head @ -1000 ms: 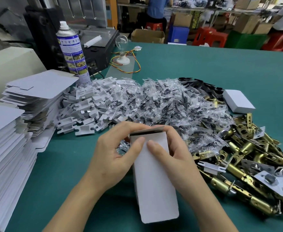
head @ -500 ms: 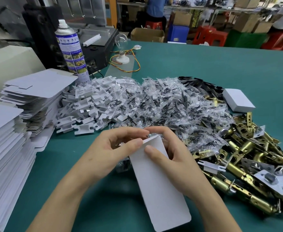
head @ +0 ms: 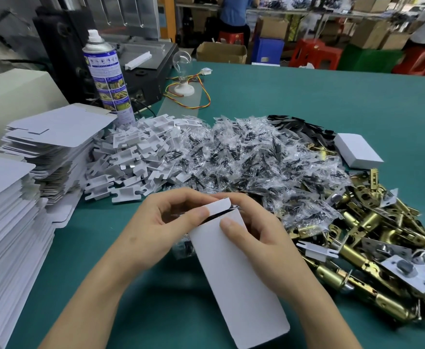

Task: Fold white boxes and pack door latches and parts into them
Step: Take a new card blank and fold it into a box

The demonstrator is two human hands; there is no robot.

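Both hands grip the white box (head: 234, 268) at its far end: left hand (head: 161, 222) thumb pinches the flap, right hand (head: 259, 230) fingers curl round it.

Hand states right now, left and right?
Left hand: holds the white box, thumb on its end flap.
Right hand: holds the same box, thumb on its face.

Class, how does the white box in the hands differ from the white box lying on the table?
The box in the hands is gripped by the left hand and right hand; the box on the table lies flat, untouched. The box in the hands has its end flap untucked, a dark gap showing; the box on the table looks closed. Both are plain white.
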